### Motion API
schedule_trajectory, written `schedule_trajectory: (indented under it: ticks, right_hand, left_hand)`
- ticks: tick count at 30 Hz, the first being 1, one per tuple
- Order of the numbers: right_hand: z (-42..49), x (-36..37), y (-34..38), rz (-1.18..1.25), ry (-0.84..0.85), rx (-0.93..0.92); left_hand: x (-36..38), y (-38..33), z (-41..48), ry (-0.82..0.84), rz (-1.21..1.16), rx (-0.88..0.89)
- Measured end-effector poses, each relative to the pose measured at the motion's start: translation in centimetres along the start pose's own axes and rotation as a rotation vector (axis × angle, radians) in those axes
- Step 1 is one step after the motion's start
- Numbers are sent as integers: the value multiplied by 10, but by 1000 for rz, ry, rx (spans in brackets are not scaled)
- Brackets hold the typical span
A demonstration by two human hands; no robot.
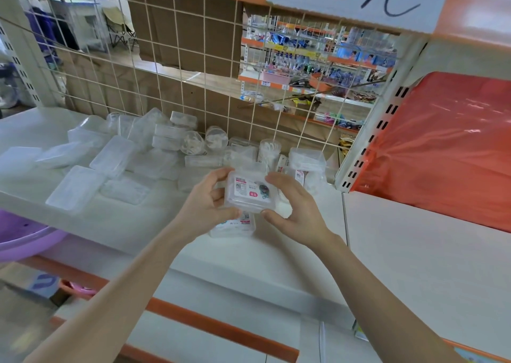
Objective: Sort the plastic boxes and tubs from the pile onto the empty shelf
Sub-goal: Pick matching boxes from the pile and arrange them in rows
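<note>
Shelving in white and orange fills a shop; a wire grid (166,58) backs the shelf (132,224) bearing the pile (124,152) of clear tubs. A sign (359,0) overhead reads "5元". The left hand (206,207) and right hand (298,210) grip a labelled box (249,194) just above the shelf, print unreadable.

The person's two arms were bare from the bottom edge of the view up to the hands. The left forearm (124,288) was long and slender, narrowing at the wrist, and the right forearm (387,293) looked the same. The left hand (206,205) and right hand (297,210) were bare, with slim fingers. The nails were too blurred to make out.
</note>
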State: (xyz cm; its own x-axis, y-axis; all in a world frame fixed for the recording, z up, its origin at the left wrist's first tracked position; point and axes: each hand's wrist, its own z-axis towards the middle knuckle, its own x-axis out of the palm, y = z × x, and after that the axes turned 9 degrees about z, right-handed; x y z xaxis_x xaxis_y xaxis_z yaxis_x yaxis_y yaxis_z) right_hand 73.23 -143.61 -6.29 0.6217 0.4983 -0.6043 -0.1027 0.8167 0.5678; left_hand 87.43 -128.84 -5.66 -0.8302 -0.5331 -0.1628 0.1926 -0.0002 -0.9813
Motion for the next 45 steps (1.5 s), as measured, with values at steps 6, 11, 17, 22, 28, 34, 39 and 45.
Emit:
schedule_trajectory:
  ticks: [6,11,17,22,28,34,39,45]
  right_hand:
    - [7,0,13,41,155,76]
    - [5,9,19,20,-72,193]
    - [2,28,25,-122,-148,224]
    - [-3,16,17,-71,-50,151]
    - [6,5,12,-117,107,-15]
    - [-6,10,15,-86,113,35]
    - [-28,2,7,-104,54,348]
    - [-51,-7,-3,-149,28,582]
  left_hand:
    - [4,-1,-3,37,36,19]
    - [12,0,-2,33,-90,-25]
    - [34,-11,4,6,-155,-196]
    - [12,-17,19,-94,175,-210]
    - [3,-21,23,164,409,-119]
    - [13,-5,19,96,389,-58]
    - [5,26,7,-11,858,129]
    - [5,48,-9,82,972,18]
